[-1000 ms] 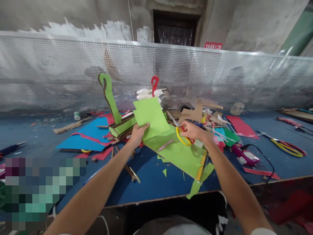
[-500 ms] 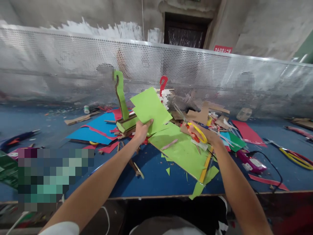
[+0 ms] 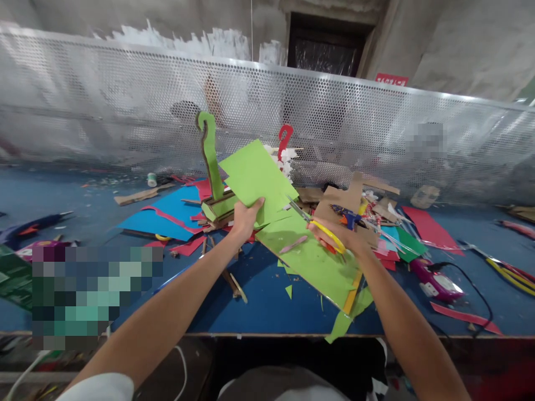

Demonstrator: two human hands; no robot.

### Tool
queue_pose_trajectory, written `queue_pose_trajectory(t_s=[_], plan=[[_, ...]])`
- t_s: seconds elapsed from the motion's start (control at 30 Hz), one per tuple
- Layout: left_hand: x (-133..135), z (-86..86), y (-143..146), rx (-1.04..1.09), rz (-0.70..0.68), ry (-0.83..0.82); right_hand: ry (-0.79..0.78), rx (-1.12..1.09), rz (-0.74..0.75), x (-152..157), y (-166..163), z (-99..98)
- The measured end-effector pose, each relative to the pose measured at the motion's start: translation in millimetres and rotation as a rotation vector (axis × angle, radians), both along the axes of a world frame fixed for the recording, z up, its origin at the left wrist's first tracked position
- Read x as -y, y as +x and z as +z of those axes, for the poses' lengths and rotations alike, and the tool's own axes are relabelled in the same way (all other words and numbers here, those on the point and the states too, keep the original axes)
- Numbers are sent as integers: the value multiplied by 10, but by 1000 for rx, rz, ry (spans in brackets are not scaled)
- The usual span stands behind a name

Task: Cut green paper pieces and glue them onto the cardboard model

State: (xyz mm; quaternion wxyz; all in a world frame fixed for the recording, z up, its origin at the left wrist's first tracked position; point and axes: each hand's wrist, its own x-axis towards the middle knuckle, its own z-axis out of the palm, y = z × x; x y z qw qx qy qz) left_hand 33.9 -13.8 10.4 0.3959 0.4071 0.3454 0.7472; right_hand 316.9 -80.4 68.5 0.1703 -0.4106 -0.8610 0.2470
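My left hand is closed on the lower edge of a light green paper sheet and holds it raised and tilted above the blue table. My right hand grips scissors with yellow and red handles. Their blades are parted and point left, with the tips at the right edge of the raised sheet. Below both hands a larger green sheet on a board lies flat, with a small pink strip on it.
A green cardboard model with a tall curved neck stands behind my left hand. Blue, red and green paper scraps, cardboard pieces, a glue gun with its black cord and other scissors litter the table. A perforated metal screen runs along the back.
My left hand has lifted the green sheet higher. My right hand has swung the scissors round from above the flat sheet so the parted blades point at the raised sheet's edge.
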Motion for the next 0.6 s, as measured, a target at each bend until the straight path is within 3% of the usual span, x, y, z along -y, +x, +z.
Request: queue_pose_trajectory(t_s=[0.27,0.6], plan=[[6,4,14,-30,20,-1,-54,-57,-70,-65,-12,-92],[27,-8,36,-28,-8,11,50,-92,-76,-167,-37,-243]])
